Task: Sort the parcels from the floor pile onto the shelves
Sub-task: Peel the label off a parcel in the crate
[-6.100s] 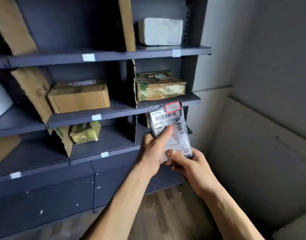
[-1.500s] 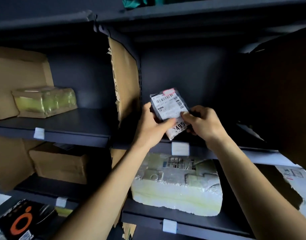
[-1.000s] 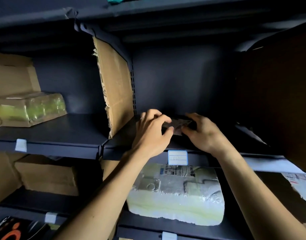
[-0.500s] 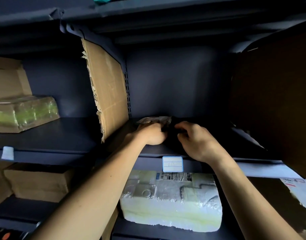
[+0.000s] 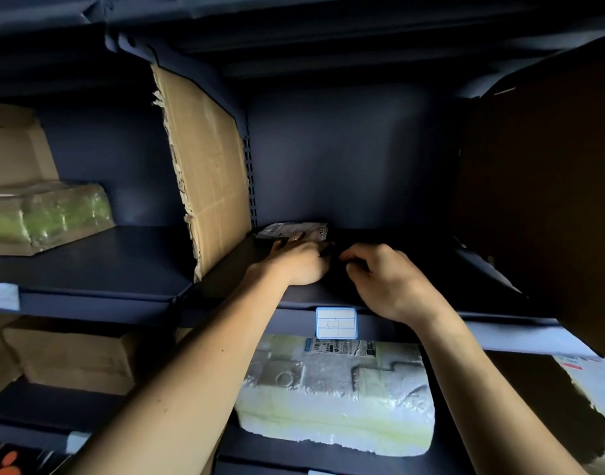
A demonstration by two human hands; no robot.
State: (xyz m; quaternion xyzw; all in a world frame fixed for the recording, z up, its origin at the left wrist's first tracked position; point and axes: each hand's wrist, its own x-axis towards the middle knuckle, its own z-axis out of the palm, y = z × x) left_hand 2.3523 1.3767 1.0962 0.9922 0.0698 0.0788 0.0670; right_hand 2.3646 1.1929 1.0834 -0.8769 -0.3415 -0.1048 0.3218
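Observation:
A small dark parcel with a white printed label [image 5: 292, 230] lies flat at the back left of a dark shelf compartment [image 5: 414, 241], close to the cardboard divider [image 5: 208, 166]. My left hand [image 5: 296, 264] reaches in, its fingers resting on the parcel's near edge. My right hand [image 5: 380, 275] hovers just to the right of it with fingers loosely curled. Shadow hides whether the right fingertips touch the parcel's dark edge. A paper tag [image 5: 336, 322] is stuck on the front lip of this shelf.
A white foam parcel [image 5: 335, 389] fills the compartment below. Left of the divider sit a green film-wrapped parcel [image 5: 44, 214] and, lower, a brown box [image 5: 71, 358]. A dark cardboard panel [image 5: 534, 200] closes the right side. A white parcel [image 5: 596, 378] shows at lower right.
The parcel went from upright in both hands to flat on the shelf. It then slid toward the back left. My right hand has drawn back a little from it.

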